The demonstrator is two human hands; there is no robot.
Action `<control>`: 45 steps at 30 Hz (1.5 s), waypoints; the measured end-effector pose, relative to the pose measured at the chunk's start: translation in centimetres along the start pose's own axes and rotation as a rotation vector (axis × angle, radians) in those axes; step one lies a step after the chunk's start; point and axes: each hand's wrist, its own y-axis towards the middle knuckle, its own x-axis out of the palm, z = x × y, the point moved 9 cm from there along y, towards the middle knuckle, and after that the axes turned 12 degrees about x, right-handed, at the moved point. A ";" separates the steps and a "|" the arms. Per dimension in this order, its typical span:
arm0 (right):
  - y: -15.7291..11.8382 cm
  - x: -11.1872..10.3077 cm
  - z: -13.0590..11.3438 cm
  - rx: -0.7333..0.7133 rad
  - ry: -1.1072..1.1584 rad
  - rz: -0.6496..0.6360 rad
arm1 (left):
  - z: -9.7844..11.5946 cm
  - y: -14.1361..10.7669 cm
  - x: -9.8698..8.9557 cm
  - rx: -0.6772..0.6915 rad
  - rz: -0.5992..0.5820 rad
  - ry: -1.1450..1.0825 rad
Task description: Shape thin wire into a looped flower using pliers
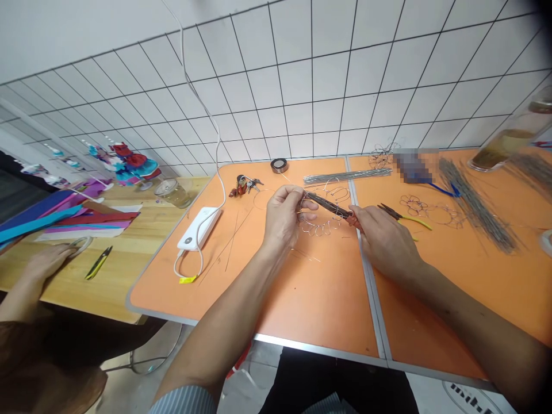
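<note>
My right hand (386,238) is closed around the red handles of a pair of long-nosed pliers (328,205), whose dark jaws point left. The tips of the jaws reach the pinched fingers of my left hand (282,215). Thumb and forefinger there hold a thin wire frame (321,229) bent into a ring of small loops, which hangs below and around the pliers above the orange table. Exactly where the jaws meet the wire is hidden by my left fingers.
Behind lie a bundle of straight wires (345,176), black tape (279,165) and keys (245,185). A white power strip (199,229) is at left. Yellow-handled pliers (403,215) and a thick wire bundle (478,207) lie right. A co-worker's hand (52,260) rests on the wooden table.
</note>
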 end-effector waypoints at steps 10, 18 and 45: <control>0.1 -0.4 -0.2 -0.025 0.028 0.021 | 0.6 -0.3 0.3 -0.008 -0.006 0.018; 0.3 -1.0 -0.5 -0.047 -0.040 0.076 | 0.5 -0.2 0.4 0.012 -0.012 -0.013; 0.2 -0.7 -0.6 -0.033 0.018 0.006 | 0.4 -0.4 0.6 0.038 -0.042 0.048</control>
